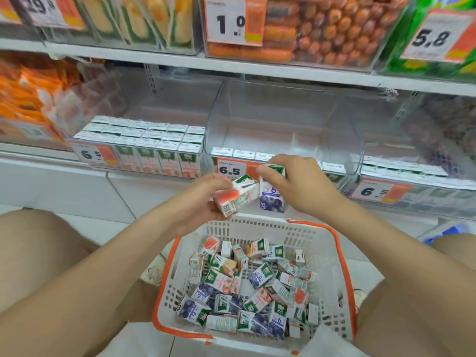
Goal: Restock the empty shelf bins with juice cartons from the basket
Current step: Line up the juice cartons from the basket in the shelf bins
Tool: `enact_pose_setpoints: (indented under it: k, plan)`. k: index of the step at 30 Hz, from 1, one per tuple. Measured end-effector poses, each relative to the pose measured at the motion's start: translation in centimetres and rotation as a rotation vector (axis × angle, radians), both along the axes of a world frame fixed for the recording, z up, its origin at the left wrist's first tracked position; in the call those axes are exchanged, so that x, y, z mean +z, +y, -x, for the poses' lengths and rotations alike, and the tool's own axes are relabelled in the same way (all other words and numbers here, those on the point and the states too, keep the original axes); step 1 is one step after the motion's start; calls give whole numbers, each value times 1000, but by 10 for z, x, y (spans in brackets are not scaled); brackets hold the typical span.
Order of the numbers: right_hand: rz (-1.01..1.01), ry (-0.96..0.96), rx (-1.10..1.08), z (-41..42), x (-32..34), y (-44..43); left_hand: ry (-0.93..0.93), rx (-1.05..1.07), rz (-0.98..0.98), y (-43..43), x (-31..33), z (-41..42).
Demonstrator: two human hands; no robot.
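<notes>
Your left grip [201, 204] is curled round a peach carton [238, 194] that is tipped on its side. Your right grip [298, 181] pinches a blueberry carton [273, 195] by its top, upright. The two cartons are just beside each other, above the far rim of the basket [257, 224]. More juice cartons [244, 287] lie jumbled inside it. Behind your hands, the clear middle bin [283, 117] holds one row along its front. The left bin [144, 143] is packed.
</notes>
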State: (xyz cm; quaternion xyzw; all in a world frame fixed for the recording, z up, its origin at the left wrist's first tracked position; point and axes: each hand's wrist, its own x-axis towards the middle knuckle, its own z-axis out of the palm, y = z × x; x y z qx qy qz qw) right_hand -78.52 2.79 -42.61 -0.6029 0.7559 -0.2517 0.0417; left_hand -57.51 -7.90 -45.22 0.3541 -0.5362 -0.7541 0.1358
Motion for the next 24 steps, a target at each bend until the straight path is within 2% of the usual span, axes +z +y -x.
enact_pose_setpoints:
  k: [3, 9, 11, 14, 15, 24]
  plan:
    - [95, -14, -31, 1, 10, -4, -98, -47, 170, 1, 20, 6]
    - [172, -209, -144, 7, 19, 0, -315, -20, 442, -2, 36, 21]
    - [197, -222, -196, 12, 22, 3, -253, 26, 424, 1, 36, 27]
    - [204, -269, -215, 20, 23, 10, -60, 169, 239, 11, 40, 44]
    - [200, -295, -210, 21, 24, 12, -40, 180, 235, 13, 41, 49]
    - [296, -346, -240, 44, 45, 42, 26, -3, 472, 27, 53, 86]
